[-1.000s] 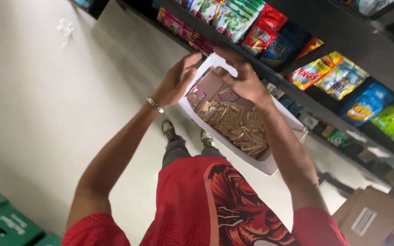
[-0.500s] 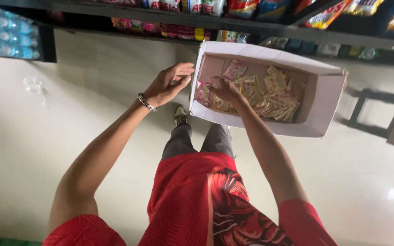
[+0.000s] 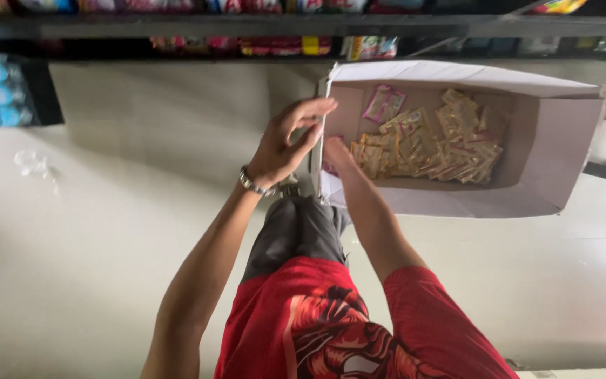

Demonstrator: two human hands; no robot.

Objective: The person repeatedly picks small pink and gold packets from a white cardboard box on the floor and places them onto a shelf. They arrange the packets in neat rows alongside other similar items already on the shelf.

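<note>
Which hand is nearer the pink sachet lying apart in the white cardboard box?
Left, narrowly. The left hand rests outside the white cardboard box wall; the right hand reaches inside, lower than the pink sachet.

Sachets [image 3: 429, 147] in box [image 3: 457, 203], below shelf [image 3: 303, 27]

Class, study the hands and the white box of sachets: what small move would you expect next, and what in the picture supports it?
Probably the right hand, already inside the white box, closes on a gold sachet from the pile beside its fingers. The left hand rests open against the box's near wall, steadying it, and neither hand visibly grips anything.
</note>
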